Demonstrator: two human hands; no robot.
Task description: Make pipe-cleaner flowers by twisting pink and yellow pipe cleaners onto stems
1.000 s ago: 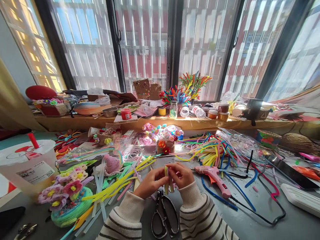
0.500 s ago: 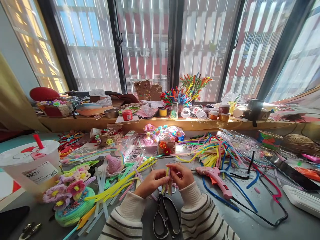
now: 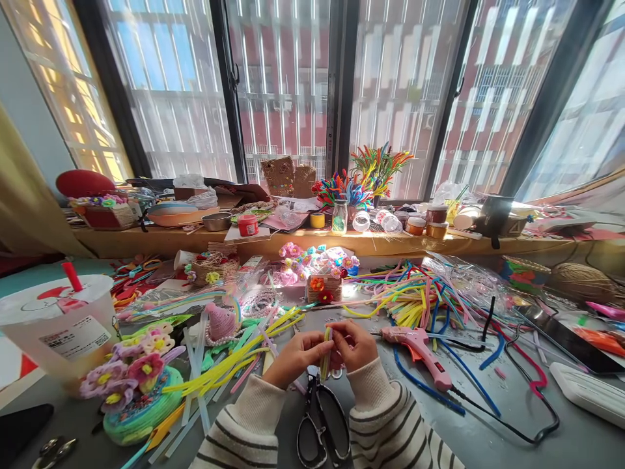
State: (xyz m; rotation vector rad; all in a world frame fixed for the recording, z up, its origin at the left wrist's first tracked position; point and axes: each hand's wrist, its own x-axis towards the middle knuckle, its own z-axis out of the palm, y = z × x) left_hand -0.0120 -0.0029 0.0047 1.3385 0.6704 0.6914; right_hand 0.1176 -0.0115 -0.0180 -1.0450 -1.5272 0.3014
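Short yellow and pale pink pipe cleaners (image 3: pixel 325 367) stand upright in a small bundle between my fingertips. My left hand (image 3: pixel 297 358) pinches the bundle from the left. From the other side, the closed fingers of my right hand (image 3: pixel 355 346) grip it too; some fingertips are hidden. Black-handled scissors (image 3: pixel 322 430) lie on the grey table just below my hands, their blades partly covered. Long yellow pipe cleaners (image 3: pixel 229 371) fan out to the left of my left hand. A pink glue gun (image 3: pixel 422 355) rests to the right of my right hand.
A cup with a red straw (image 3: pixel 63 326) stands at the left, beside a green base with fuzzy flowers (image 3: pixel 141 404). Clear glue sticks (image 3: pixel 195 397) lie nearby. A heap of coloured pipe cleaners (image 3: pixel 415 296) and a small flower basket (image 3: pixel 325 286) are behind my hands. A black cord (image 3: pixel 517 430) loops at right.
The bundle's strands now sit closer together, with less of the lower ends spread out. My hands stay in nearly the same place, and the view has shifted slightly.
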